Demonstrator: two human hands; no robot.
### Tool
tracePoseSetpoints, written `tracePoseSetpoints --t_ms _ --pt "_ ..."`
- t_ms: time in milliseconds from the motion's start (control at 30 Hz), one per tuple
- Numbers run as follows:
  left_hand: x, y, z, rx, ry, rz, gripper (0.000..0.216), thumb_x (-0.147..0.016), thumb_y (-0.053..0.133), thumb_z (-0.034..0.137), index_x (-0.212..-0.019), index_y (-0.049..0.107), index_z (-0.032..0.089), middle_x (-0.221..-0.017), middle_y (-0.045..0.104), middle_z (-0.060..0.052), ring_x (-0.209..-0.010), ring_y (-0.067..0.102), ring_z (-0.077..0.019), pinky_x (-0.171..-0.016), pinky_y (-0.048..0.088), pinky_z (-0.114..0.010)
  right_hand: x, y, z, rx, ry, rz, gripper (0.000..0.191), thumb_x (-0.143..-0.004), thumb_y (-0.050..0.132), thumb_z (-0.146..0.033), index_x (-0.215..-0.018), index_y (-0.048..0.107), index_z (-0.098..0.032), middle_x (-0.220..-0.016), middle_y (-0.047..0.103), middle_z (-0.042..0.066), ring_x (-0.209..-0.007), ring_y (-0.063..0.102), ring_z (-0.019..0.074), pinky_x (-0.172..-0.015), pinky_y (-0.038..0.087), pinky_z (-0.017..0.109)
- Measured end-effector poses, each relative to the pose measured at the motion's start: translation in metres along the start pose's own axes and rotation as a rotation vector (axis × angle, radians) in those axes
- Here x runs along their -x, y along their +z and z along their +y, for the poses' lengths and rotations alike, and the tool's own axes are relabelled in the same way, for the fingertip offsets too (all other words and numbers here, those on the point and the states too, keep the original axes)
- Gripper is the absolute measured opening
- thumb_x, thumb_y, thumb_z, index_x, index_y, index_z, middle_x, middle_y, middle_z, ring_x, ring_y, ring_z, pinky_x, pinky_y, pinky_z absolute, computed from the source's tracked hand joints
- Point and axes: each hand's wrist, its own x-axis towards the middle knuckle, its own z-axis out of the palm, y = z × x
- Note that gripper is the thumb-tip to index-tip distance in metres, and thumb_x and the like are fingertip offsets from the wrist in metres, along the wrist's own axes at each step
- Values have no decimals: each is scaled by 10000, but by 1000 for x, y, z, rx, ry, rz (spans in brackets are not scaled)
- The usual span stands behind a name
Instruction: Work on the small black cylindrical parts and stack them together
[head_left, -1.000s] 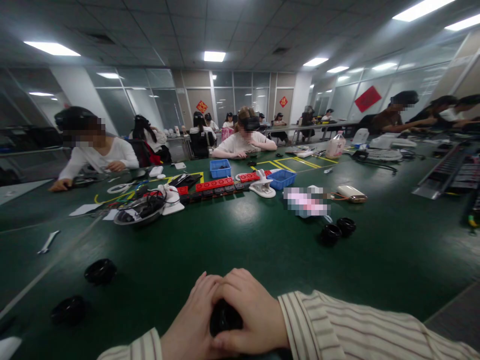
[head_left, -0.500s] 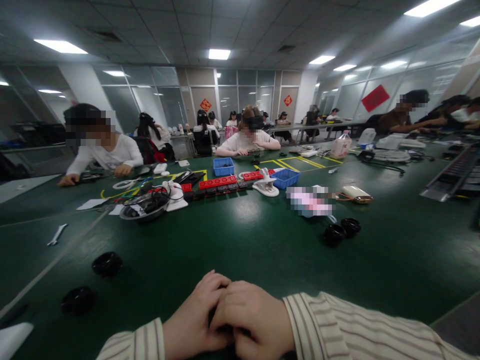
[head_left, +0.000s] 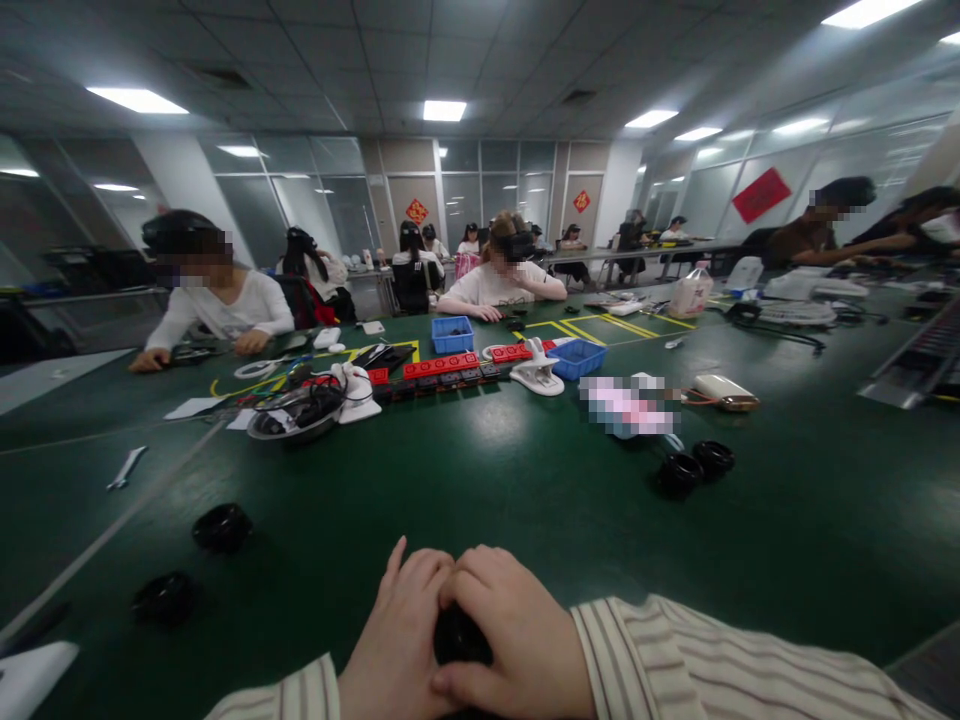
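Close to my body, a glossy black rounded part [head_left: 460, 636] shows in the gap between my two hands; most of it is covered. My left hand [head_left: 401, 635] is curled against its left side, with one finger lifted. From the right, my right hand [head_left: 517, 632] wraps over it, fingers across the top and thumb below. Two black hollow round parts, one farther [head_left: 222, 527] and one nearer [head_left: 164, 598], lie on the green table to the left. Another black round pair [head_left: 679, 472] sits to the right.
A wrench [head_left: 127, 468] lies at the left. Across the middle stand a metal bowl of cables [head_left: 296, 430], a red-and-black strip [head_left: 441, 369], a white clip stand [head_left: 538, 372] and blue bins [head_left: 576, 358]. Several people sit around the table [head_left: 480, 480].
My hands have shifted and parted slightly, so the black part between them now shows. One left finger has risen. The whole view has moved a little to the right.
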Motion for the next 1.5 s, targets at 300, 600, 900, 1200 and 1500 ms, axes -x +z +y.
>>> tracePoseSetpoints --t_ms 300,600,900,1200,1500 --pt "-11 -17 -5 157 117 -201 460 -508 772 282 -925 592 208 -966 523 -27 -943 483 -232 -991 310 -437 1 -4 -1 -107 -276 -28 318 -748 528 -260 -1047 492 -159 -1029 568 74 -936 492 180 -792 394 300" --pt "-12 -21 -14 183 165 -268 655 -559 731 412 -1149 509 236 -1115 490 -49 -1047 454 -251 -976 332 -422 0 0 4 -217 -483 44 344 -786 385 -292 -1031 519 -91 -993 583 106 -980 497 170 -936 354 298" --pt "1 -4 0 25 78 -111 721 -590 697 446 -1200 431 167 -1183 498 -138 -1118 430 -331 -1014 138 -631 2 3 4 10 -102 57 486 -616 626 -599 -810 530 -164 -827 577 34 -722 487 157 -671 351 290" --pt "-7 -6 -4 189 67 -145 414 -530 738 256 -911 586 199 -988 505 -41 -951 474 -232 -916 394 -403 0 -3 4 -33 -253 -53 273 -641 580 -278 -891 551 -174 -878 582 33 -803 482 169 -701 366 282" --pt "-13 -14 -14 158 196 -326 628 -638 688 372 -1215 449 303 -1183 529 -11 -1139 427 -247 -1064 114 -517 -2 2 7 -176 -532 -66 99 -645 419 -200 -657 515 -179 -777 613 21 -857 496 148 -900 347 280"
